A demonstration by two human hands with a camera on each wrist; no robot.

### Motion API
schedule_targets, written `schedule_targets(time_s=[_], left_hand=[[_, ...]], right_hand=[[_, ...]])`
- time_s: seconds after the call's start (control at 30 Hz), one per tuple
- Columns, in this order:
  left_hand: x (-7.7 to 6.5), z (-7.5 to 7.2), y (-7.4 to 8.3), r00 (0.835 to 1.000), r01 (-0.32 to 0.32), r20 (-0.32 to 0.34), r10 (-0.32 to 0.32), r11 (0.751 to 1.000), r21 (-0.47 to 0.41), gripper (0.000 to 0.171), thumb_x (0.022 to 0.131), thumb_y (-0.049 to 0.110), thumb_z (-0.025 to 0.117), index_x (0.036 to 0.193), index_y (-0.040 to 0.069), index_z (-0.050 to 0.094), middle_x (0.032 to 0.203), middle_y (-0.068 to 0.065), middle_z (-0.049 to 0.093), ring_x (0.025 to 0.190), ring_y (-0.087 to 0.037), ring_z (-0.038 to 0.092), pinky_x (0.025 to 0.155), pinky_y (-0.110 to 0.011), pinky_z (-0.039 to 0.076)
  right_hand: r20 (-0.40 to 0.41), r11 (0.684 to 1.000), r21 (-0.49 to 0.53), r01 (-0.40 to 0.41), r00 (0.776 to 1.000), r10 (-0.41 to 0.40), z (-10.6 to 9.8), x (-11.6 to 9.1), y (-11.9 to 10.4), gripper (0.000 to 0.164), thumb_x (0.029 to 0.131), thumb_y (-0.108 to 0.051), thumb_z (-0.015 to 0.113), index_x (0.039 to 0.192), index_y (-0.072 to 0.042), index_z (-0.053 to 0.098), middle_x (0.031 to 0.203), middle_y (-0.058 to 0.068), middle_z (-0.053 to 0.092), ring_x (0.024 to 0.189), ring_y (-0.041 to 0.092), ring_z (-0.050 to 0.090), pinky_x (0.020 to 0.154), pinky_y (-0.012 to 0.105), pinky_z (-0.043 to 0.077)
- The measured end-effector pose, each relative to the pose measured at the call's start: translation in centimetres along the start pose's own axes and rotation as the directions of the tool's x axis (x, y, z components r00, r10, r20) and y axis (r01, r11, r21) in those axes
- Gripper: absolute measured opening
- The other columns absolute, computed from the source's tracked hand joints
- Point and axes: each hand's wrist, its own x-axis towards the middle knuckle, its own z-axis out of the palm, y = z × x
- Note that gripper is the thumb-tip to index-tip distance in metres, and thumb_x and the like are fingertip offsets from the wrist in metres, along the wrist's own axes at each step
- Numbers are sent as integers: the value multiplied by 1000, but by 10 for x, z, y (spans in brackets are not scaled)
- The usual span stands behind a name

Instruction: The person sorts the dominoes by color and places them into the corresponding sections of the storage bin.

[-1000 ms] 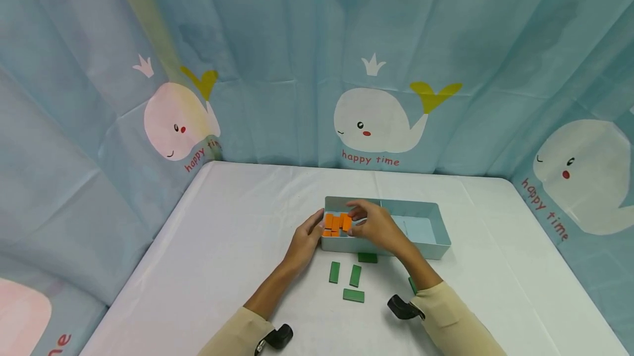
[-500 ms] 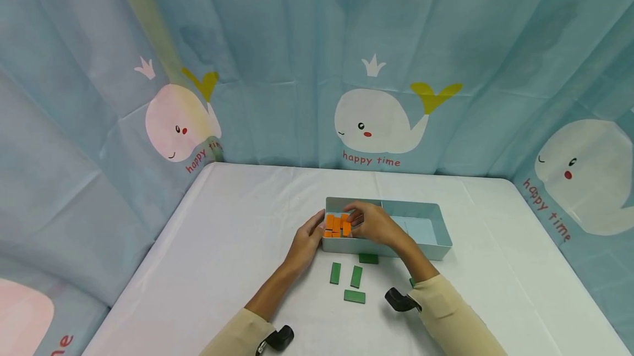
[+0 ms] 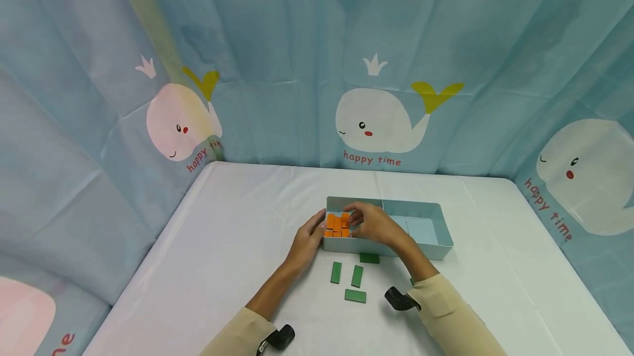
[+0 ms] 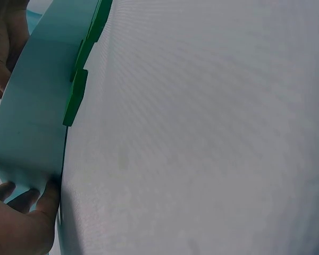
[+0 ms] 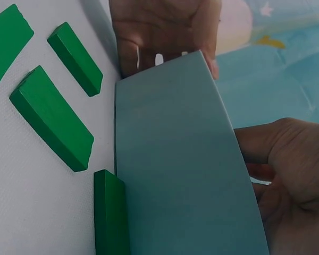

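Observation:
A pale blue-green divided box [image 3: 421, 250] stands on the white table. Its left compartment holds several orange blocks [image 3: 337, 225] packed in rows. My left hand [image 3: 303, 241] rests against the box's left end, fingers extended along the wall, as the right wrist view also shows. My right hand [image 3: 377, 226] reaches over the front wall into the left compartment. Its thumb and fingers curl at an orange block [image 3: 345, 231] on the right side of the group. In the right wrist view the front wall hides the fingertips and the blocks.
Several green blocks lie on the table in front of the box, one green block [image 3: 369, 258] right at its front wall. Another green block [image 3: 355, 296] lies nearer, and one is partly hidden by the right forearm. A whale-print curtain [image 3: 287, 119] hangs behind the table.
The right hand has lowered an orange block toward the front of the left compartment, level with its row. The left hand stays at the box's end.

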Motion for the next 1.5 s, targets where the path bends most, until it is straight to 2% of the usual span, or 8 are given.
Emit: schedule_targets(time_s=[0.3, 0.63, 0.87, 1.07, 1.27, 1.5], left_hand=[[0, 1, 2, 1000, 17, 0, -17, 1000, -5, 53, 116, 26, 45, 165, 7, 37, 170, -13, 38, 159, -34, 31, 130, -54, 27], [1, 1, 1, 1000, 21, 0, -21, 1000, 6, 54, 116, 28, 45, 165, 8, 36, 170, -12, 38, 159, -32, 32, 130, -52, 28], [0, 0, 0, 1000, 21, -8, -21, 1000, 17, 55, 116, 27, 45, 166, 6, 35, 170, -12, 38, 160, -33, 31, 131, -53, 26], [-1, 0, 1, 1000, 10, -14, -10, 1000, 14, 55, 116, 27, 46, 165, 4, 36, 170, -14, 38, 159, -35, 31, 131, -55, 24], [-1, 1, 1, 1000, 8, -13, -7, 1000, 6, 56, 115, 26, 47, 165, 4, 36, 170, -14, 38, 160, -35, 30, 131, -55, 23], [1, 1, 2, 1000, 14, -8, -14, 1000, 2, 55, 116, 27, 45, 165, 5, 35, 170, -14, 37, 159, -34, 31, 131, -53, 24]], right_hand=[[-55, 998, 53, 33, 998, -30, -1, -8, 4, 58, 89, -1, 84, 143, -6, 64, 124, 16, 72, 115, 30, 69, 92, 45, 63], [-137, 989, 117, 92, 988, -76, 0, -20, 6, 57, 89, -2, 84, 143, -6, 64, 121, 16, 73, 110, 32, 71, 92, 44, 64], [-215, 980, 141, 142, 971, -110, -3, -33, 11, 61, 90, -5, 84, 147, -8, 60, 126, 19, 71, 110, 27, 72, 92, 37, 64], [-270, 965, 174, 195, 952, -144, -8, -44, 12, 60, 92, -5, 82, 148, -11, 61, 122, 7, 72, 107, 23, 72, 91, 29, 62], [-291, 946, 218, 242, 941, -173, -12, -57, 16, 57, 93, -3, 80, 146, -16, 62, 120, 5, 71, 106, 32, 72, 89, 27, 63], [-286, 944, 212, 252, 940, -187, -17, -77, 20, 54, 94, -5, 81, 143, -16, 62, 120, 7, 71, 105, 24, 72, 89, 27, 62]])
